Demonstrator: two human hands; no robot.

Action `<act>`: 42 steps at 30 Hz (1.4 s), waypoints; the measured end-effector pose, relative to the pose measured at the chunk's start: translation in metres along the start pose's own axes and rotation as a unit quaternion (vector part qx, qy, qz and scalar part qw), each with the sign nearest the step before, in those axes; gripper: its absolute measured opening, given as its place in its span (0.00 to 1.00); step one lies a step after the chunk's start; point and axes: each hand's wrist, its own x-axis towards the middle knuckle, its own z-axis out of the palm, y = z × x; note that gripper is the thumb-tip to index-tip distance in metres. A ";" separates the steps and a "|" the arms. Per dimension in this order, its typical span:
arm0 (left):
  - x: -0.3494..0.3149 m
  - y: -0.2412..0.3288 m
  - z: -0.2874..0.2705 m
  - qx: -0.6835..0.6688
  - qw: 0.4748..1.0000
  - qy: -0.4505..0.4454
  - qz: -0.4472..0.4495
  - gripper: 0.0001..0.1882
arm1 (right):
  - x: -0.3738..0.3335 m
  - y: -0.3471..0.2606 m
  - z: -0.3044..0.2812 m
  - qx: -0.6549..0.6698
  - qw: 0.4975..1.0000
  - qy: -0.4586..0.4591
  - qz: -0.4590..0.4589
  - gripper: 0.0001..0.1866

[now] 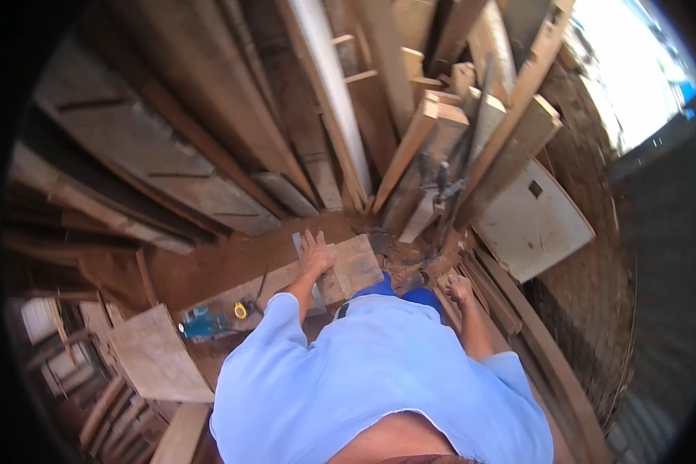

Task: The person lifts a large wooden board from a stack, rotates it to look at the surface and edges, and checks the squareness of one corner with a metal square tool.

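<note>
My left hand [315, 254] rests on a light wooden board [356, 261], fingers stretched out and apart. A flat metal strip [318, 298], like a ruler or the blade of a square, runs beneath that hand across the board. Out to the right, my right hand [460, 289] is closed with curled fingers beside some long timbers [491, 294]. Whatever it may hold is hidden. Left of the board lie a yellow tape measure [240, 310], a teal power tool [197, 323] and a thin dark rod [263, 281].
Many planks [209, 100] lean upright ahead and to the left. Cut posts [433, 131] stand close together in front, with a clamp-like metal tool [443, 182] against them. A pale panel with a square hole [532, 224] lies at right. Another flat panel [158, 352] sits at lower left.
</note>
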 end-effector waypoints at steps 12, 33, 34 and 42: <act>-0.061 0.019 0.067 -0.095 0.995 -0.011 -0.027 0.46 | -0.001 -0.057 -0.003 -0.061 0.968 -0.124 -0.209 0.21; -0.057 0.028 0.138 -0.166 0.982 -0.085 -0.001 0.45 | -0.032 0.045 -0.078 -0.055 0.997 -0.034 -0.046 0.15; -0.055 0.028 0.139 -0.169 0.982 -0.084 -0.001 0.45 | -0.033 0.041 -0.067 -0.058 0.994 -0.060 -0.066 0.16; -0.050 0.021 0.137 -0.174 0.980 -0.089 0.043 0.45 | -0.026 0.026 -0.003 -0.187 0.966 -0.116 -0.133 0.20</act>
